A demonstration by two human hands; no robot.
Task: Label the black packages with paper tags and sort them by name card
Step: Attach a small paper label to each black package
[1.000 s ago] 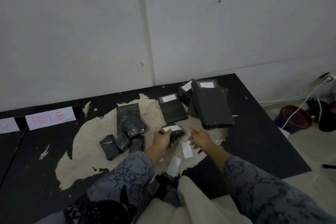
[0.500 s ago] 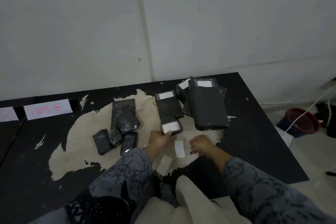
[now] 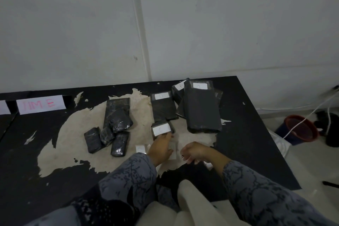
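1. The left hand (image 3: 160,147) reaches forward, fingertips touching the near edge of a small black package (image 3: 162,129) that bears a white tag marked C; the grip is loose, closed on nothing.
2. The right hand (image 3: 194,153) hovers curled over the worn surface (image 3: 60,152); whether its grip holds anything cannot be told.
3. Loose paper tags lie beside the left hand: one (image 3: 140,148) to its left, another (image 3: 172,150) between the hands.
4. Behind the small package lies a tagged medium package (image 3: 163,106), and right of that a large tagged package (image 3: 201,106) stacked over others.
5. Untagged packages (image 3: 110,126) cluster to the left.
6. A name card (image 3: 40,104) in pink lettering stands far left.
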